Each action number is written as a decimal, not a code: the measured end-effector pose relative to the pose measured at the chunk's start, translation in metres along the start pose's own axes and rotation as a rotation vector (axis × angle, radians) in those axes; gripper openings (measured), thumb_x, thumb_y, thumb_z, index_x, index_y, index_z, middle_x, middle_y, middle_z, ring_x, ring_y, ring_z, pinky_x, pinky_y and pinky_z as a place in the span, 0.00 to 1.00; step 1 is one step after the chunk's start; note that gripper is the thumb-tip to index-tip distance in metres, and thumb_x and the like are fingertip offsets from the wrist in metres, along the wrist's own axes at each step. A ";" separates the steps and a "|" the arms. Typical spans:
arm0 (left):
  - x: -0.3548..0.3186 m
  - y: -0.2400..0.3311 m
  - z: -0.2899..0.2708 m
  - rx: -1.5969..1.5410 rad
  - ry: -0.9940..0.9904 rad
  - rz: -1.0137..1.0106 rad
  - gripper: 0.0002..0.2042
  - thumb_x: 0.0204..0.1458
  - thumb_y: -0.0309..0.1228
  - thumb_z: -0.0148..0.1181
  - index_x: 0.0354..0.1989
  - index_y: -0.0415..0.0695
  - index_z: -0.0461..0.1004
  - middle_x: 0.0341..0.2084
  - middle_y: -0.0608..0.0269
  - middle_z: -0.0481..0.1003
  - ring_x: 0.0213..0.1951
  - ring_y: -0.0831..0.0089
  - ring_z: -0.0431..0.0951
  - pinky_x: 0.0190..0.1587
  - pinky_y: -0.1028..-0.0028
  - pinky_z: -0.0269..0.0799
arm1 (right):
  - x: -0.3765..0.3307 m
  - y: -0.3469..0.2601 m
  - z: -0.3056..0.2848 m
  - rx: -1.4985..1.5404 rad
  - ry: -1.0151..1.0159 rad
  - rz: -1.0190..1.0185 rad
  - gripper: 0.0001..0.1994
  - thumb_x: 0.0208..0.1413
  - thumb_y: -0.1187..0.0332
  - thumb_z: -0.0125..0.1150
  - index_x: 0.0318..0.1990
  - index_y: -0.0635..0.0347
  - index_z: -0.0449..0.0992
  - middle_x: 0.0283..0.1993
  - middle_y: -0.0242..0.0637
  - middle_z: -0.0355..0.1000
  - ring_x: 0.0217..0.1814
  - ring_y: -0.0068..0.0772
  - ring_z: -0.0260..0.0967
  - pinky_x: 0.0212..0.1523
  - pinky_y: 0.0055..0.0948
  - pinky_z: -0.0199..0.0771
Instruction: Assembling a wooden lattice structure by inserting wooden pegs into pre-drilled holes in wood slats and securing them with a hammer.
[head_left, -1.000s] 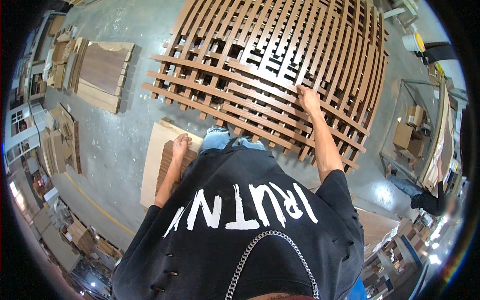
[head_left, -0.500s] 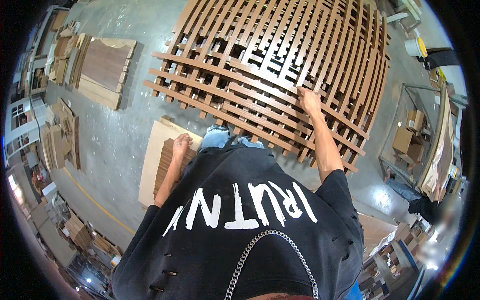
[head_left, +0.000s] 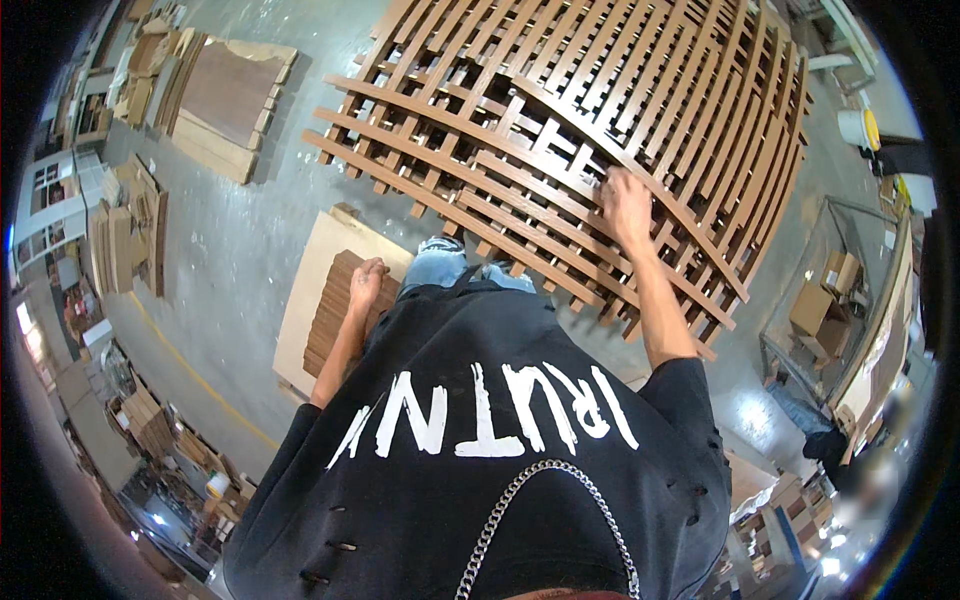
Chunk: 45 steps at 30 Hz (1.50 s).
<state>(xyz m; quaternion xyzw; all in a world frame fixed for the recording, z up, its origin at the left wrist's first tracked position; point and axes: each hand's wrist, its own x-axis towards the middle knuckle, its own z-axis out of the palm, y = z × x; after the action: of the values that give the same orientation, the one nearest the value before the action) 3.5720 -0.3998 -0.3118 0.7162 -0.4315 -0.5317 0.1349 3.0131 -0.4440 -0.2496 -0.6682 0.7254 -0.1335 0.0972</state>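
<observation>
Long brown wooden slats lie crisscrossed in a large layered stack (head_left: 470, 200) in front of me. My right hand (head_left: 628, 208) reaches over it, its fingers curled at the middle of one loose slat (head_left: 560, 113) lying slantwise across the others. The fingertips are partly hidden and a little blurred. At my left side, my left hand (head_left: 368, 283) is held with curled fingers above a pile of short brown strips (head_left: 328, 312), which rests on a pale board (head_left: 295, 345). Whatever those fingers may hold is hidden.
Flat panels (head_left: 230, 95) lie on the grey floor at the far left, with more boards (head_left: 135, 235) nearer. On the right stand a metal-framed rack with cardboard boxes (head_left: 822, 310) and a white bucket (head_left: 855, 128). Another person (head_left: 825, 440) is at the right edge.
The loose slat has swung away from me, its left end most, and now lies at a steeper slant. My right hand has moved along with it. My left hand stays beside the strips.
</observation>
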 end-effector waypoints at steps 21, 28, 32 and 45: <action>-0.018 0.003 0.024 -0.101 -0.023 0.033 0.17 0.61 0.32 0.48 0.50 0.31 0.71 0.35 0.52 0.77 0.35 0.67 0.79 0.40 0.70 0.75 | -0.026 -0.045 0.027 -0.123 -0.128 -0.115 0.16 0.50 0.59 0.66 0.43 0.58 0.77 0.52 0.44 0.63 0.56 0.44 0.59 0.53 0.46 0.58; -0.022 0.013 0.029 -0.071 -0.013 -0.027 0.17 0.61 0.34 0.50 0.51 0.32 0.71 0.34 0.56 0.77 0.36 0.68 0.78 0.40 0.71 0.75 | -0.029 -0.038 0.047 -0.141 -0.049 -0.057 0.14 0.53 0.62 0.62 0.45 0.58 0.75 0.42 0.42 0.68 0.49 0.42 0.65 0.50 0.46 0.58; -0.022 0.013 0.027 -0.036 -0.030 -0.033 0.17 0.61 0.34 0.50 0.50 0.32 0.72 0.34 0.57 0.77 0.35 0.69 0.78 0.39 0.72 0.74 | -0.021 -0.033 0.048 -0.115 -0.049 0.021 0.14 0.55 0.63 0.60 0.47 0.59 0.74 0.43 0.42 0.71 0.50 0.42 0.67 0.53 0.47 0.58; -0.019 -0.006 0.023 -0.139 -0.071 -0.001 0.14 0.61 0.35 0.49 0.47 0.36 0.72 0.36 0.59 0.76 0.37 0.72 0.76 0.38 0.73 0.73 | 0.018 -0.019 0.007 0.336 -0.262 0.017 0.17 0.67 0.60 0.44 0.56 0.53 0.72 0.46 0.50 0.74 0.48 0.52 0.72 0.51 0.44 0.72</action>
<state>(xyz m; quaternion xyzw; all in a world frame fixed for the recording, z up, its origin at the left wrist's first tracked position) 3.5536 -0.3759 -0.3131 0.6860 -0.3977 -0.5855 0.1685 3.0321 -0.4636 -0.2492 -0.6480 0.6798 -0.1637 0.3019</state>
